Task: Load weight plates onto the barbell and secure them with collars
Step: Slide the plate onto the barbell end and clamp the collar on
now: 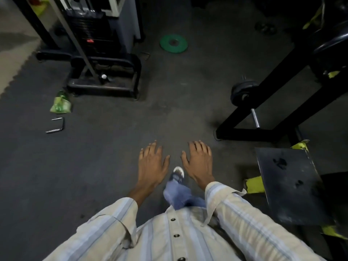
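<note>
Green round weight plate lies ahead on the floor; our left hand and right hand, spread and empty, must fetch it next.

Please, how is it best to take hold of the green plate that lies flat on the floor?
The green plate lies flat, with no gap showing under it. Probably best to come from above at its near rim, tip that edge up with the fingertips, then grip the rim with both hands.

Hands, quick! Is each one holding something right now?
Left hand: open, fingers spread, holding nothing.
Right hand: open, fingers spread, holding nothing.
</note>
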